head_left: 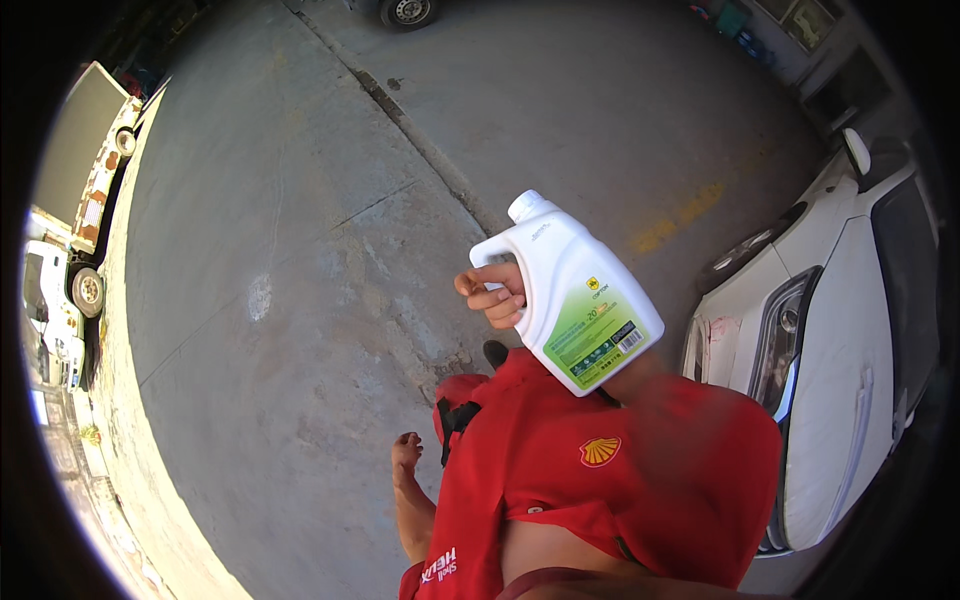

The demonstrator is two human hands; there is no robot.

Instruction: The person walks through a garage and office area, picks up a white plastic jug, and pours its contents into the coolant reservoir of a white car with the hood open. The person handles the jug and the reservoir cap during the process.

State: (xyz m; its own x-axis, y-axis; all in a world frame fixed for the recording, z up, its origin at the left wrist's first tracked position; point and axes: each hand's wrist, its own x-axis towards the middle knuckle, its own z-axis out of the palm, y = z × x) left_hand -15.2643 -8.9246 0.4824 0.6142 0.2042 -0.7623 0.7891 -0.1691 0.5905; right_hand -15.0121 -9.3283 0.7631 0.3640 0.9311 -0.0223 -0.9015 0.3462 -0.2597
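Observation:
My right hand [497, 293] has its fingers wrapped through the handle of a white plastic jug [560, 262], held up in front of my red jacket. The jug leans to the left, its white screw cap at the top and a green and white label on its side. Part of my right forearm is hidden behind it. At my left side, my left hand [406, 450] hangs low with loosely curled fingers. Nothing shows in it, and it touches nothing.
On the right, close by, stands a white car [850, 340] with its headlight towards me. A grey concrete floor [300, 200] spreads ahead, crossed by a long groove [400, 115]. Trucks [60, 310] stand in sunlight at the far left. Another vehicle's wheel [408, 11] shows at the top.

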